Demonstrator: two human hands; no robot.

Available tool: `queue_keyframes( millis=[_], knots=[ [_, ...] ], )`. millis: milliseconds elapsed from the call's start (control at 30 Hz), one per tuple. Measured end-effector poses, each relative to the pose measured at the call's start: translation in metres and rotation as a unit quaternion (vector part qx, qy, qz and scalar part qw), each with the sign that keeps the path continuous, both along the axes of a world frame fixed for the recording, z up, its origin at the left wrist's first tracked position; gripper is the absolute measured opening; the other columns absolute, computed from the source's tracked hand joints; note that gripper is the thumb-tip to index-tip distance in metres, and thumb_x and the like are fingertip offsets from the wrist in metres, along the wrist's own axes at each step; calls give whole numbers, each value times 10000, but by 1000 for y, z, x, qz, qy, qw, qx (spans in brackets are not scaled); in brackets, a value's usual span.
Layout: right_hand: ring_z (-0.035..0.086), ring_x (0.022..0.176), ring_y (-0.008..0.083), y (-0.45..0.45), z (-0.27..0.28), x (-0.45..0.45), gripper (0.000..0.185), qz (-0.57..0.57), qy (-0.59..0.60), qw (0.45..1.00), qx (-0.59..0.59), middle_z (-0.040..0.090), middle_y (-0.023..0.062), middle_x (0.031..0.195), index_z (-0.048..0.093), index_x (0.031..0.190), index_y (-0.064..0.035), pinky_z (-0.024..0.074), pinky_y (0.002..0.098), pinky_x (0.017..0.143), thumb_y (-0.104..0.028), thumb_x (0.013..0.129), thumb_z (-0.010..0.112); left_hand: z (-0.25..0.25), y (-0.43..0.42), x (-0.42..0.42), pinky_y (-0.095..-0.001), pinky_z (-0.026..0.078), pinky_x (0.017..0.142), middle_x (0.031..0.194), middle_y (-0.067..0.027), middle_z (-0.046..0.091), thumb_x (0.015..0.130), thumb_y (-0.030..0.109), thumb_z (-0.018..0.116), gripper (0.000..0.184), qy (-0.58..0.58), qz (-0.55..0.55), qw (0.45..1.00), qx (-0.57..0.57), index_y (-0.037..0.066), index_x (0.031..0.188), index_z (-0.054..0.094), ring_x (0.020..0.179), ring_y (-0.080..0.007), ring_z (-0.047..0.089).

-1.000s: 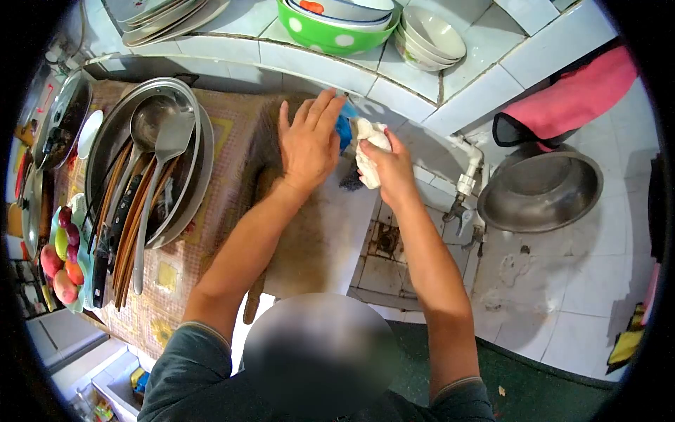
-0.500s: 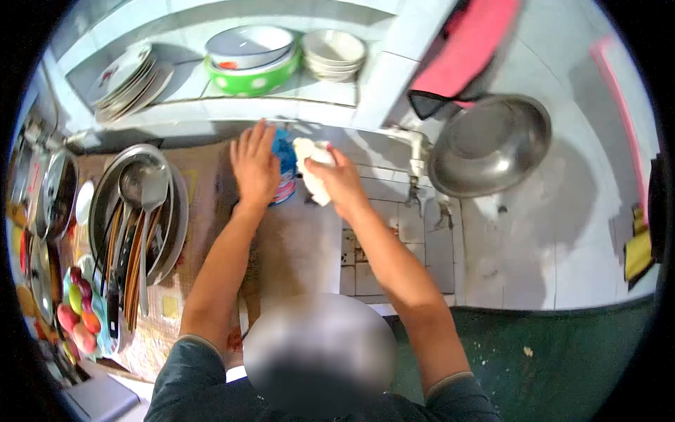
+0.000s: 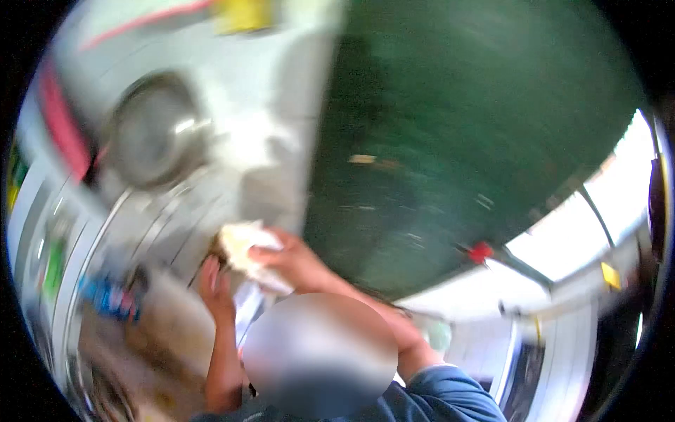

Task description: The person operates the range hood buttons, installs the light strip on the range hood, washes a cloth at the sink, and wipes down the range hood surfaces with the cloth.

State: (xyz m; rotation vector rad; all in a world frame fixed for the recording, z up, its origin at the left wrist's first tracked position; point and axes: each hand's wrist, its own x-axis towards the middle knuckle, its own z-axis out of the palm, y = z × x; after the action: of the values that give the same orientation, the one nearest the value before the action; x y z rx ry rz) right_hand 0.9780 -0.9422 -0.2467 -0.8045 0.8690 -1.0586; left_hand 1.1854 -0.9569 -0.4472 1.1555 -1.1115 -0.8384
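My right hand (image 3: 285, 260) grips a crumpled white cloth (image 3: 246, 250) with a cream-coloured side, held up in front of me. Just left of the cloth is my left hand (image 3: 216, 292), its fingers stretched out and holding nothing. Whether its fingertips touch the cloth I cannot tell. A blue container with a printed label (image 3: 112, 299) stands on the counter (image 3: 176, 302), to the left of my left hand. The view is smeared by motion.
A metal basin (image 3: 155, 133) leans beyond my hands at the upper left, near a pink cloth (image 3: 60, 126). The dark green floor (image 3: 436, 141) spreads to the right, with small light scraps on it. A bright opening (image 3: 562, 239) is at far right.
My view has swung to the right, so the counter and basin now lie at the left. My left hand has left the blue container and is beside the cloth, still in my right hand.
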Motion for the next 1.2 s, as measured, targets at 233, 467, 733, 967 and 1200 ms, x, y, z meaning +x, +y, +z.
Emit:
queue_keyframes(
  millis=[233,467,733,967,1200],
  knots=[
    [642,853,106,239,-14,-246,409,-288,-3,949,-127,695,30,1026,654,1212,-53,531,289,735,-295,907,780,6,112,-279,-348,468,1066,1313,-160,630,976,-34,532,378,-8,-324,946,-21,-61,1351,568,1185,-237,618],
    [672,733,129,518,-2,-397,279,-587,18,797,-140,717,73,980,669,1183,-42,562,308,623,-172,938,698,46,319,-485,-291,537,948,1102,-74,702,958,-72,596,245,-17,-598,799,-62,-24,1182,684,1025,-153,671],
    [670,605,173,768,74,-512,429,-766,76,631,-96,677,147,869,555,1289,21,546,291,425,-297,1009,619,61,469,-643,-287,553,871,1035,-111,715,907,-93,655,193,7,-743,657,-124,-46,1086,710,947,-172,694],
    [636,591,168,888,160,-628,494,-842,169,499,-117,665,147,830,600,1202,42,534,270,484,-385,966,679,56,581,-785,-278,540,868,978,-97,725,910,-73,669,149,26,-795,599,-90,-40,1047,717,942,-159,692],
    [630,674,218,984,229,-737,409,-846,236,467,-102,674,140,857,655,1138,-24,493,320,560,-402,982,645,138,710,-882,-306,537,868,997,-124,744,865,-84,662,199,43,-850,496,-174,-9,1037,727,943,-229,714]
  ],
)
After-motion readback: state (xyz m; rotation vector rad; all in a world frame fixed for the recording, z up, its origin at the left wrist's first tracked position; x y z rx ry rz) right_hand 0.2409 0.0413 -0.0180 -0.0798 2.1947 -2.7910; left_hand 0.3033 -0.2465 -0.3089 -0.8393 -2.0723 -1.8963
